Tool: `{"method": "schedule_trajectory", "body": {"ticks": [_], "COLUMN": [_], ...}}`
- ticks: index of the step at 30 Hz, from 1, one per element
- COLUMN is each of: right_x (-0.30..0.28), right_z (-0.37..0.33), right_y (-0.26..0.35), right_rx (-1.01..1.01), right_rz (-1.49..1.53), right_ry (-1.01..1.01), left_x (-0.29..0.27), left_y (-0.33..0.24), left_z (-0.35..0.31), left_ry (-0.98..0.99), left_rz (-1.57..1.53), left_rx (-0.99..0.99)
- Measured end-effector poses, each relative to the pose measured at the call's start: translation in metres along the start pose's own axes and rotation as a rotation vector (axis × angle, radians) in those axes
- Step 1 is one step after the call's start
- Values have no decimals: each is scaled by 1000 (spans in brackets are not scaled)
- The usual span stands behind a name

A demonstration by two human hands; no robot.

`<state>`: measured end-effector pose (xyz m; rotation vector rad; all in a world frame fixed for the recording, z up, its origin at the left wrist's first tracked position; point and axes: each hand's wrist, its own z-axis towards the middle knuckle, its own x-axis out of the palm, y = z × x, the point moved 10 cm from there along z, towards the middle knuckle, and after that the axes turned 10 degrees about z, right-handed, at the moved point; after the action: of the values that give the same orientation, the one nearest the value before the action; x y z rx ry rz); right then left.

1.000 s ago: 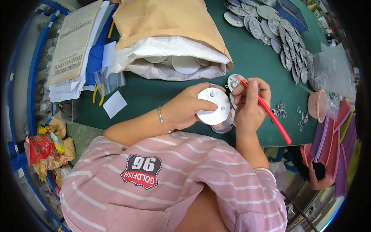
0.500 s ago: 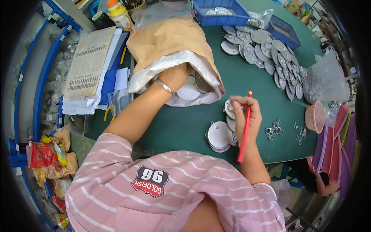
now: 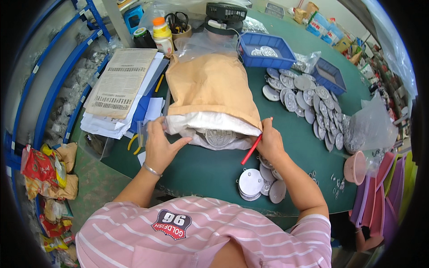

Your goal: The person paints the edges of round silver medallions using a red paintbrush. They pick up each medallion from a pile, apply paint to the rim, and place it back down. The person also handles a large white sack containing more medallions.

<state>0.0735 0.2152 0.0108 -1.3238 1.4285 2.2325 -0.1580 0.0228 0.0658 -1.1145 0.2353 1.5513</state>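
A tan paper sack [image 3: 214, 85] with a white woven lining lies on the table, its mouth toward me. Inside the mouth shows a round silver medal [image 3: 219, 137] with a relief face. My left hand [image 3: 160, 145] is at the left corner of the mouth, fingers on the sack's edge and thumb stretched out along the lining. At the right corner, my right hand [image 3: 270, 140] closes on the sack's edge and also holds a red pen [image 3: 251, 150], which points down and left. Beside my right forearm, nearest the table edge, lie stacked medals [image 3: 251, 182] with small loops.
A large heap of medals [image 3: 308, 96] spreads at the right, near two blue trays [image 3: 268, 40]. Papers [image 3: 117, 85] lie left of the sack, by yellow-handled pliers [image 3: 133, 142]. A black fan [image 3: 225, 12] stands behind. A pink cup [image 3: 354, 167] is at the right edge.
My left hand has come out of the sack to its left corner. My right hand, still with the red pen, has moved to the right corner. A relief medal now shows in the mouth.
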Motion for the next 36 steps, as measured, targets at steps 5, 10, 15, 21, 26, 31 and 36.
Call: {"method": "schedule_trajectory", "body": {"ticks": [5, 10, 15, 21, 26, 31, 36], "right_x": [-21, -26, -72, -123, -174, -176, -136], "right_z": [10, 34, 44, 100, 202, 202, 157], "right_y": [-15, 4, 39, 93, 85, 94, 23], "right_rx": [-32, 86, 139, 108, 12, -15, 233], "right_rz": [421, 871, 1179, 1474, 1507, 1239, 1082], "right_ry": [-243, -297, -358, -378, -385, -244, -247], "left_x": [33, 52, 9, 8, -5, 8, 28], "left_y": [19, 17, 6, -12, -21, -13, -23], "left_z": [14, 24, 65, 107, 211, 230, 163], "left_ry": [194, 500, 374, 290, 165, 157, 370], "left_rz": [77, -477, -852, -1433, -1633, -1487, -1126], "left_rx": [-100, -459, -573, -621, -438, -387, -439]}}
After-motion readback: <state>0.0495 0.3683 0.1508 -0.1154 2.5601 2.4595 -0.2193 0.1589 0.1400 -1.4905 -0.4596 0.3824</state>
